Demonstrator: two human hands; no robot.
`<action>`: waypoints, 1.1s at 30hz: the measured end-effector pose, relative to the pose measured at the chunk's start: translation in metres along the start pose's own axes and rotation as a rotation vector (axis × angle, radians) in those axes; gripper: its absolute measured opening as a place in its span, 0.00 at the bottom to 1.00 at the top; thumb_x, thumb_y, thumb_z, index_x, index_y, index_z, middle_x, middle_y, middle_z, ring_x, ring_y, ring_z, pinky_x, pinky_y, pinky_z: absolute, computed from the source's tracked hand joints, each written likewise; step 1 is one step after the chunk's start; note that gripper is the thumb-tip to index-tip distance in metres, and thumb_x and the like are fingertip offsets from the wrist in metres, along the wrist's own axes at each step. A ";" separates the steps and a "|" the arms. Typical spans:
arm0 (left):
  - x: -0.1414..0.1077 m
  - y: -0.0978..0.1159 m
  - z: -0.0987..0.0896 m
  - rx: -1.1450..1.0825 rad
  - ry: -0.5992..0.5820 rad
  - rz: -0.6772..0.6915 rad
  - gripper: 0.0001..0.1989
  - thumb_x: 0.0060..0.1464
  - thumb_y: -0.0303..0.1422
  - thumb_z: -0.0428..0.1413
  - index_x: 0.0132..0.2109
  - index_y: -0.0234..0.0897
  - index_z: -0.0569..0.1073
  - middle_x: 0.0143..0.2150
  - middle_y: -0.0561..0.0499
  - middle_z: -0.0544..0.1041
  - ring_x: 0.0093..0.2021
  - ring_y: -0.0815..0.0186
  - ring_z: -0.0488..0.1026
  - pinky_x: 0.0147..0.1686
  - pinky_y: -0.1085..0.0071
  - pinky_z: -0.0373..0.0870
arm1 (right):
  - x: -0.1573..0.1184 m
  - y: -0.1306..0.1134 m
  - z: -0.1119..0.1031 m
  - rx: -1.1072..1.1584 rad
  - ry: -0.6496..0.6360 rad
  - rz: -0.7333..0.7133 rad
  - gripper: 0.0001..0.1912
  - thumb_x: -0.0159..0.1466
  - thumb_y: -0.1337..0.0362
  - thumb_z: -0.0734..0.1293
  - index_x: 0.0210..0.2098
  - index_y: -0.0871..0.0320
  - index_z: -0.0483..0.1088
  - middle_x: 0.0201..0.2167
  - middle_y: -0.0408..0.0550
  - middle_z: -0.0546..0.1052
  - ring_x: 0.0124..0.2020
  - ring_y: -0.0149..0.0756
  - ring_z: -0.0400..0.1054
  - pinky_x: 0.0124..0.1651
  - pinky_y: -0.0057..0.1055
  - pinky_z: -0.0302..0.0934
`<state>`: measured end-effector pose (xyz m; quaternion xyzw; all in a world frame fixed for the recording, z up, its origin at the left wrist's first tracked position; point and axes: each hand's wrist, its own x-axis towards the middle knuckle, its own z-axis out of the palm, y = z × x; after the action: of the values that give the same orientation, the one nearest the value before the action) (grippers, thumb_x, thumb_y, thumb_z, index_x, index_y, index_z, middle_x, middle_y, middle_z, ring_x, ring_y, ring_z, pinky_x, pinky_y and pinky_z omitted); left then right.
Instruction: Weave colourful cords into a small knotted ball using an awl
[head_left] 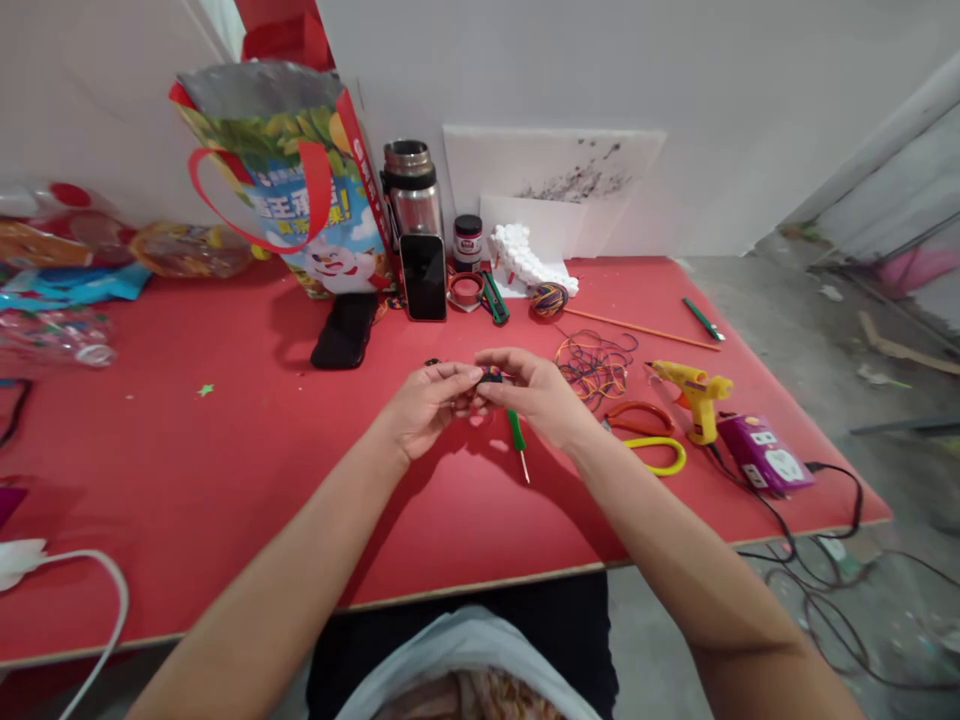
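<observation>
Over the middle of the red table (pixel 225 480), both hands meet at a small dark piece with multicoloured thread (pixel 490 374). My left hand (pixel 435 400) pinches it from the left, and my right hand (pixel 529 385) grips its right side. Fingers cover much of the piece, so its full shape is hidden. Just below the right hand lies a green-handled screwdriver (pixel 517 432) with its tip toward me. Loose multicoloured yarn (pixel 596 365) is spread right of that hand, and a wound yarn ball (pixel 548 300) sits farther back.
A yellow glue gun (pixel 697 395), a purple box (pixel 763 455) and scissors-like yellow and orange handles (pixel 664 457) lie right. Behind stand an upright phone (pixel 424 278), steel flask (pixel 416 200) and shopping bag (pixel 300 180). A flat phone (pixel 343 332) and plastic bottle (pixel 56 338) are left.
</observation>
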<state>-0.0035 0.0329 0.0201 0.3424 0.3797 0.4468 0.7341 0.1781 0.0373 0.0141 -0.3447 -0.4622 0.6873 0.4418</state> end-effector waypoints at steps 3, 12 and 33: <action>0.007 -0.003 -0.002 -0.140 0.090 -0.013 0.19 0.36 0.34 0.82 0.32 0.31 0.83 0.26 0.49 0.80 0.24 0.73 0.72 0.23 0.79 0.64 | 0.008 0.002 0.002 0.023 0.019 -0.017 0.22 0.52 0.66 0.83 0.45 0.57 0.79 0.35 0.42 0.84 0.34 0.31 0.81 0.42 0.29 0.79; 0.012 -0.036 -0.008 -0.273 0.116 -0.007 0.21 0.37 0.36 0.81 0.32 0.36 0.78 0.25 0.56 0.76 0.24 0.72 0.73 0.24 0.76 0.68 | 0.014 0.042 0.005 0.289 0.061 0.016 0.21 0.52 0.55 0.85 0.36 0.60 0.80 0.29 0.43 0.84 0.23 0.27 0.75 0.31 0.25 0.75; 0.008 -0.033 -0.023 -0.233 0.075 -0.040 0.20 0.44 0.41 0.79 0.36 0.34 0.82 0.28 0.52 0.75 0.30 0.72 0.71 0.30 0.77 0.71 | 0.009 0.033 -0.006 0.436 -0.107 0.191 0.17 0.57 0.57 0.83 0.34 0.62 0.78 0.28 0.44 0.85 0.18 0.28 0.74 0.23 0.25 0.75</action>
<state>-0.0078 0.0318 -0.0210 0.2303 0.3589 0.4858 0.7630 0.1702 0.0413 -0.0196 -0.2466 -0.2909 0.8267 0.4137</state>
